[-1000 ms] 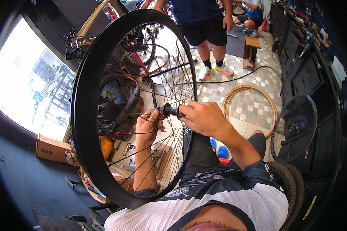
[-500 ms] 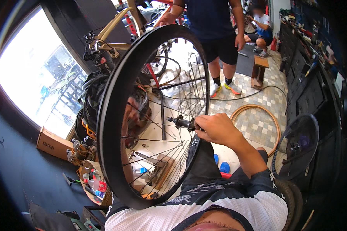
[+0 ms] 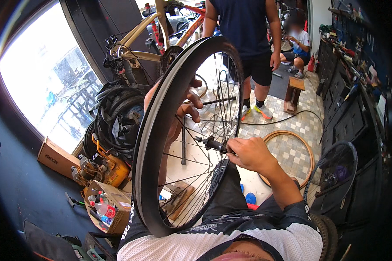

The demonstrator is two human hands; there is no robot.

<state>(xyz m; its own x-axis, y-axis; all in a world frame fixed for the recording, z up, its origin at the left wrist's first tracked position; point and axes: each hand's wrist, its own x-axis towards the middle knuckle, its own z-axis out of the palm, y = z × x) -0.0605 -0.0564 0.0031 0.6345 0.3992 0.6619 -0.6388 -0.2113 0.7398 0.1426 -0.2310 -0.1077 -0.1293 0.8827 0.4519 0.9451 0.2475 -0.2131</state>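
A black deep-rimmed bicycle wheel, with no tyre on it, stands upright and slightly tilted before me. My right hand is closed round the near end of its black hub. At the wheel's upper left, my left hand wraps round the rim. Its fingers show curled on the inner side among the spokes, and part of it shows beyond the rim's outer edge. The rim hides the palm.
A person stands beyond the wheel; another squats farther back. A tan-walled tyre lies on the tiles near a wooden stool. Black drawers line the right. At left are an orange compressor and a box of bottles.
The wheel has shifted right and turned somewhat. My left hand has risen from behind the spokes to the upper rim. The standing person's hand has left the area near the wheel's top.
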